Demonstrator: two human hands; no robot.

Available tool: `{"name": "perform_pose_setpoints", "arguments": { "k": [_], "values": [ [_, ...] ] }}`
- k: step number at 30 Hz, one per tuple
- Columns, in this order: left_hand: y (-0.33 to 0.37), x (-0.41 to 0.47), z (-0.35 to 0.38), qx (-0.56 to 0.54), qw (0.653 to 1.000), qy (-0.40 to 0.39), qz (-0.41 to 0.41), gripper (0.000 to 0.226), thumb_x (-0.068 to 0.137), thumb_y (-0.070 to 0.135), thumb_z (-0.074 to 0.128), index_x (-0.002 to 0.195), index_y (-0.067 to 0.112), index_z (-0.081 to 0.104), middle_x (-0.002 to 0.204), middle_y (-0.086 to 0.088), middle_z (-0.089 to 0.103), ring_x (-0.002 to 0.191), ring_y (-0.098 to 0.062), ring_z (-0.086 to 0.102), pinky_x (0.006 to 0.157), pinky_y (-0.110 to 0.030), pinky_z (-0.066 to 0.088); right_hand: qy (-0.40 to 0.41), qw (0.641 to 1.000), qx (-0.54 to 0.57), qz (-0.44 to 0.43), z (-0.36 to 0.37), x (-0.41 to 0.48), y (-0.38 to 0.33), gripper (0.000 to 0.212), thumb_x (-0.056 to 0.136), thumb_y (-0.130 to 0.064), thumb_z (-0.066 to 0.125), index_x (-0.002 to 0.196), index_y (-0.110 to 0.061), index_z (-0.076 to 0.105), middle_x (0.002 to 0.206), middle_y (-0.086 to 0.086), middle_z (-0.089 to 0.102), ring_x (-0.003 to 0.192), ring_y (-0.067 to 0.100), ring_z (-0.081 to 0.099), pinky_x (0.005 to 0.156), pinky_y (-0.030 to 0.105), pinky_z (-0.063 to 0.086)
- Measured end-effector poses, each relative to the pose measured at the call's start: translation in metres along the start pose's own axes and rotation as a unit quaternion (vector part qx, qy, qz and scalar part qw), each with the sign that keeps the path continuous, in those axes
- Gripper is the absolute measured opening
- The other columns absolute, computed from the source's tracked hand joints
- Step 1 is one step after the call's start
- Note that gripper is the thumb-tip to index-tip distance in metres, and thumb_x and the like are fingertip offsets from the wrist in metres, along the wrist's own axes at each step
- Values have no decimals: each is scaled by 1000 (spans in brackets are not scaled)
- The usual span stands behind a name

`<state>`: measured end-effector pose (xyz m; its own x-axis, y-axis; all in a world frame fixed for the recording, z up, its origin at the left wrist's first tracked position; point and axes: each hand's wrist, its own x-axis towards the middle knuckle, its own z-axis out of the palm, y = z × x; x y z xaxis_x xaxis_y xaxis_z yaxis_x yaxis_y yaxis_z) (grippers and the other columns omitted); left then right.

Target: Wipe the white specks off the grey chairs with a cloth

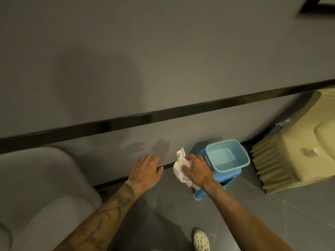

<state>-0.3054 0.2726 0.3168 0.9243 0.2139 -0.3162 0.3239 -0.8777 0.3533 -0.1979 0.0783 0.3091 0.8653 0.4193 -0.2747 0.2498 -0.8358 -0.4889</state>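
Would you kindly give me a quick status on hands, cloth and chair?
Left hand open, empty. Right hand grips the white cloth beside the blue bucket. Grey chair to the left, untouched. Nothing blocking it.

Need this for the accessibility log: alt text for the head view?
The right hand grips a crumpled white cloth beside a pale blue plastic bucket that stands on a blue plastic stool. The left hand is open, fingers spread; a grey upholstered chair sits lower left.
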Motion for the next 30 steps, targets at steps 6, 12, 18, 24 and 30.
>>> {"name": "perform_pose_setpoints", "arguments": {
  "k": [6,12,18,24,30],
  "values": [
    [75,70,48,-4,998,2,-69,55,109,47,38,157,20,37,157,-5,43,143,-27,40,118,-38,32,-32,999,-22,-24,-40,79,113,33,87,-39,63,116,-24,57,112,5,52,98,28,59,87,36,49],
    [126,138,105,-8,994,-28,-102,60,109,51,35,162,22,31,160,-3,40,147,-26,36,121,-39,29,-72,994,-77,-6,-55,149,231,33,90,-37,60,120,-23,57,114,6,53,102,28,60,93,39,49],
    [125,197,183,12,991,-55,-118,63,109,51,34,165,26,25,164,0,34,150,-23,33,121,-36,26,-86,984,-156,12,-31,227,326,32,92,-35,60,122,-25,58,119,6,53,108,30,57,94,42,47],
    [101,236,281,33,987,-79,-133,61,109,51,33,165,30,22,165,3,33,152,-20,31,123,-34,22,-100,970,-222,-4,32,302,402,30,93,-31,60,123,-29,59,121,3,54,110,28,56,96,43,44],
    [86,258,343,60,986,-90,-127,59,109,51,29,165,32,21,163,8,33,150,-14,32,122,-30,25,-137,962,-235,-19,98,332,448,27,96,-33,56,123,-30,60,123,2,55,111,26,57,97,41,41]
  ]
}}
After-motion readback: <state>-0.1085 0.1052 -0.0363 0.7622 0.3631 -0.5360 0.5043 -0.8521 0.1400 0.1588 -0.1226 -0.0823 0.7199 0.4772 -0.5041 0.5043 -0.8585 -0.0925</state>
